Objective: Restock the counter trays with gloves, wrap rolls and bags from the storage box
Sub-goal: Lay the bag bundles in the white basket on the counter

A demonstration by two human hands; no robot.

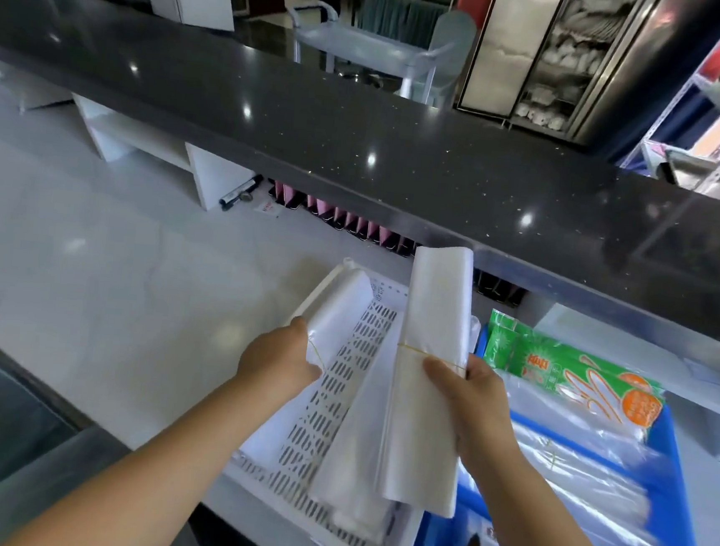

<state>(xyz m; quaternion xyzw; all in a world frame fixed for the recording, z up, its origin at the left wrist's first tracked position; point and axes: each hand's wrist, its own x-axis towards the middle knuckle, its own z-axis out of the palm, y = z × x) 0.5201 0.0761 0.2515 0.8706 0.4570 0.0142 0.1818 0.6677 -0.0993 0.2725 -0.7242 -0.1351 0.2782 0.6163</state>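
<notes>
Right hand (469,395) grip closed on banded bag bundle (430,366), long axis upright; left hand (281,353) clasps second bundle (337,310).

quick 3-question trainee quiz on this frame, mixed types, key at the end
1. True or false: the right hand holds a banded bundle of bags above the white tray.
2. Which tray holds the green glove packs? A) white tray B) blue tray
3. Fill in: the left hand grips a second bundle at the white tray's ____ side.

Key: 1 true; 2 B; 3 left
</notes>
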